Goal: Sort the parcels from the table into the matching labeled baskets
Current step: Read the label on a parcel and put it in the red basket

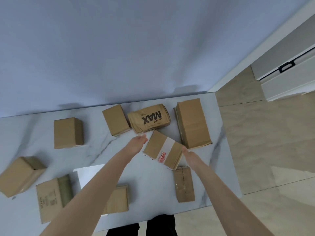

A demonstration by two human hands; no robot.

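A small cardboard parcel (162,149) with a white tape band and a red printed mark sits tilted between my hands, right of the table's middle. My left hand (139,142) has straight fingers against the parcel's left side. My right hand (188,153) lies against its right side, fingertips partly hidden by the cardboard. The parcel's lower corner overlaps a taped brown parcel (184,184) nearer to me. No labeled basket is in view.
Several more parcels lie on the marble table (95,150): a "MAX" printed one (149,118), a tall box (193,124), plain boxes (68,132) (115,119) (18,174). A white sheet (88,174) lies under my left arm. Floor (264,142) and a white cabinet (286,77) are right.
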